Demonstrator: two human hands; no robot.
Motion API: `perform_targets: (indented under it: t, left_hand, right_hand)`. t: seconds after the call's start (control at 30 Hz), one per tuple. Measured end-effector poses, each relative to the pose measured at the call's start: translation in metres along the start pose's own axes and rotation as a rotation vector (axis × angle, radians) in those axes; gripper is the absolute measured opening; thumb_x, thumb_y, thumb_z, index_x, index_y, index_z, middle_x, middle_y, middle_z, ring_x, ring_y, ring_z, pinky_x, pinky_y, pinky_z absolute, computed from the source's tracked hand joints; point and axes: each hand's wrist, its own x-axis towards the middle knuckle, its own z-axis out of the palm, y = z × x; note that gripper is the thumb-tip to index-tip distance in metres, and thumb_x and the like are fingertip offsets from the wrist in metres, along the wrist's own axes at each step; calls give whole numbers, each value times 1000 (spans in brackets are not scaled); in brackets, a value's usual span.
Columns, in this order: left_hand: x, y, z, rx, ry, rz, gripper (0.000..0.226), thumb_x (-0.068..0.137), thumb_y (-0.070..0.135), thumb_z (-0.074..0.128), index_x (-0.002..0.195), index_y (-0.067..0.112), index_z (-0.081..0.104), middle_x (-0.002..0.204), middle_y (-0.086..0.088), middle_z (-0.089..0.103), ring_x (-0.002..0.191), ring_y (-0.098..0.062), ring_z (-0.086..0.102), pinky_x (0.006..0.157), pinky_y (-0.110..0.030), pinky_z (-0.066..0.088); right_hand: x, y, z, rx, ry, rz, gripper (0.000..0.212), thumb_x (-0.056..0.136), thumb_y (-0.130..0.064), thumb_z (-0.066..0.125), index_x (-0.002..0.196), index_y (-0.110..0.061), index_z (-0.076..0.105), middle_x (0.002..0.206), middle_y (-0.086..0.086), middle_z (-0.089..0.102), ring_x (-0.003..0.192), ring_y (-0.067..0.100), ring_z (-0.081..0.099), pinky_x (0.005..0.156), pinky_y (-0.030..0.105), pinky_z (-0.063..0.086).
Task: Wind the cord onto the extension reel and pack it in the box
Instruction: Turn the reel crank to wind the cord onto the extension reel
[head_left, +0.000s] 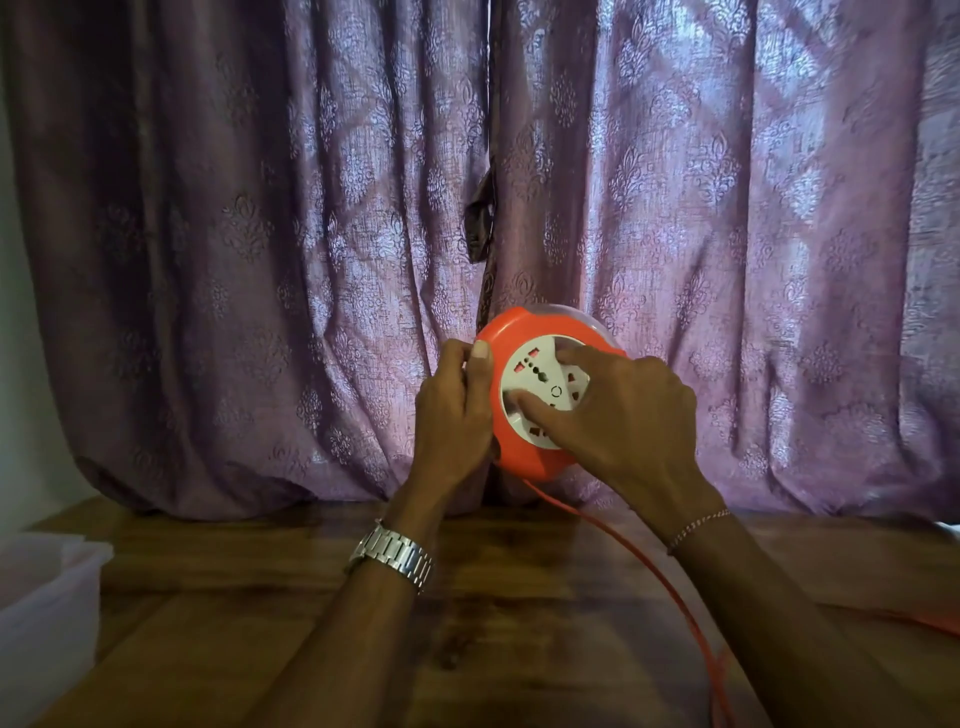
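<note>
Both arms reach out, lifting the orange reel (524, 441) above the table (260, 623), before the curtain (260, 234). The left hand (454, 415) grasps its left rim; the right hand (623, 415) presses spread fingertips (519, 400) on the white socket face. The cord (670, 587) trails down from the reel across the table. A pale box (57, 587) sits far left of the reel, its contents unclear.

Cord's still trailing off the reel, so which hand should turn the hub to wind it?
Probably the right hand: its fingertips already rest on the white socket hub, while the left hand grips the reel rim.
</note>
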Motion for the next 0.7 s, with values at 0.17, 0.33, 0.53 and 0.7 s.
perform_targets:
  t: [0.17, 0.33, 0.53, 0.7]
  left_hand:
    - [-2, -2, -3, -10, -2, -2, 38, 103, 45, 35, 88, 13, 50, 70, -7, 62, 67, -31, 62, 61, -53, 51]
    - [-1, -6, -3, -23, 10, 3, 36, 103, 45, 35, 86, 15, 49, 66, -2, 58, 64, -30, 59, 60, -54, 50]
    - [2, -6, -1, -22, 13, -1, 38, 104, 45, 35, 87, 14, 50, 69, 0, 60, 65, -26, 61, 60, -52, 52]
    - [1, -7, 0, 19, 8, 25, 41, 103, 46, 35, 88, 12, 52, 68, -2, 62, 65, -24, 62, 59, -47, 51]
  right_hand:
    - [4, 3, -8, 41, -85, -112, 57, 70, -75, 60, 103, -29, 66, 81, -5, 71, 81, 23, 63, 63, 34, 49]
    - [9, 8, -19, 240, -307, -261, 24, 79, -26, 70, 101, -29, 64, 117, 2, 52, 111, 23, 45, 84, 43, 49]
    - [9, 2, -24, -3, -523, -388, 57, 75, -23, 72, 120, -55, 56, 143, 6, 38, 127, 29, 33, 90, 43, 44]
    - [7, 4, -20, -78, -393, -382, 58, 65, -28, 73, 113, -58, 60, 119, 7, 57, 107, 29, 52, 74, 37, 45]
